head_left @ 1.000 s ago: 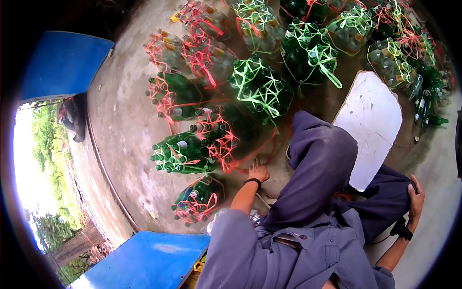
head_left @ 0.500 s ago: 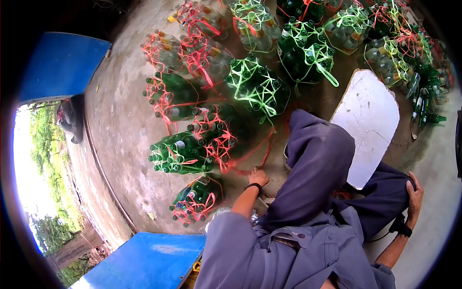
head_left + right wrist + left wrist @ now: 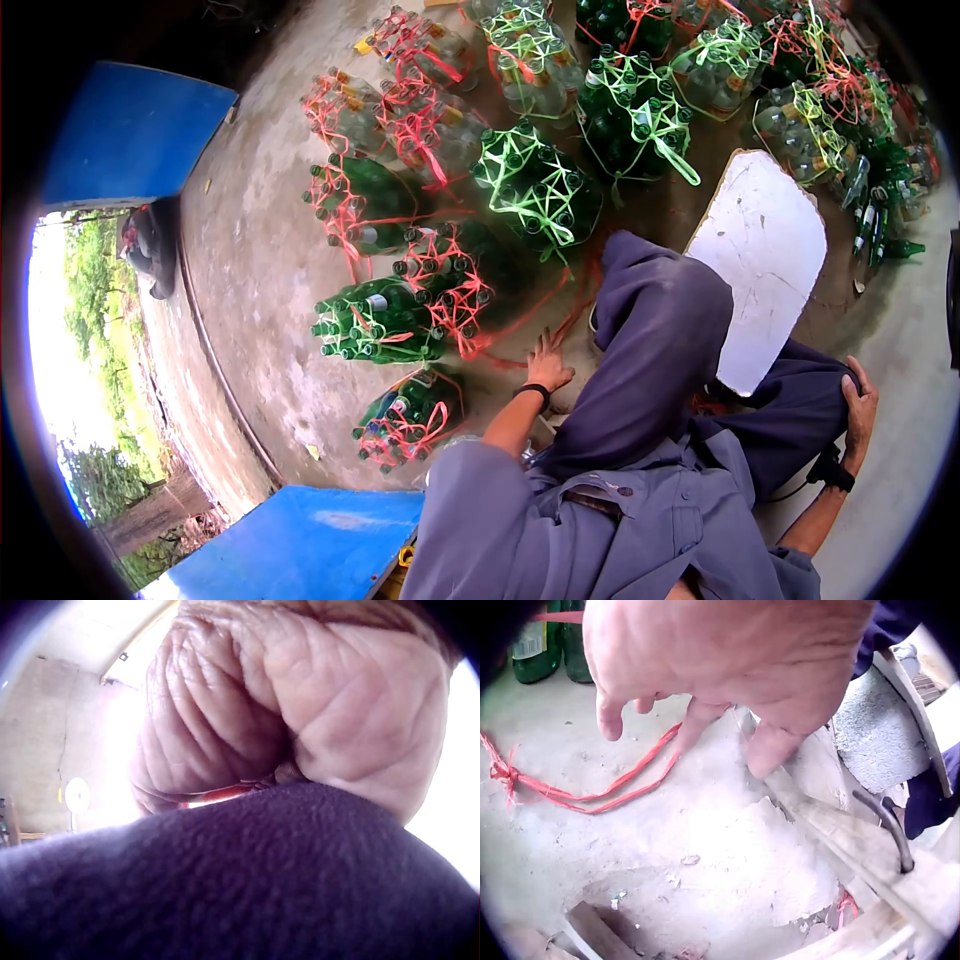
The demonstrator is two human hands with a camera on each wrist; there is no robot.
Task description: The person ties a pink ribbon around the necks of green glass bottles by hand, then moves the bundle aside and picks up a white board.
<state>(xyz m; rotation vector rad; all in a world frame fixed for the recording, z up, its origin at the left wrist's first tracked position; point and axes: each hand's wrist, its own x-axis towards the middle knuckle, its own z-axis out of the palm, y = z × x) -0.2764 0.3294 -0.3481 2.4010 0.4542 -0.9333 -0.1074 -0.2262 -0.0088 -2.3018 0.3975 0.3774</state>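
Note:
My left hand (image 3: 548,362) is low over the concrete floor beside my bent knee, its fingers spread. In the left wrist view the fingertips point down, and a doubled strand of red plastic twine (image 3: 600,802) runs up to one of them. The twine has a knot at its far end. Bundles of green bottles tied with red twine (image 3: 460,280) stand just beyond this hand. My right hand (image 3: 862,408) rests on my other knee, fingers along the dark trouser cloth (image 3: 247,877).
Many bottle bundles cover the floor ahead, including a green-tied one (image 3: 540,185). A white board (image 3: 765,265) lies by my legs. Blue panels (image 3: 300,540) stand at the left. A bent metal hook (image 3: 889,825) sticks out of a wooden piece near the left hand.
Half a second ago the left hand's fingers were drawn in at the red twine; now they are spread, with the hand slightly further right. The right hand stays on the knee.

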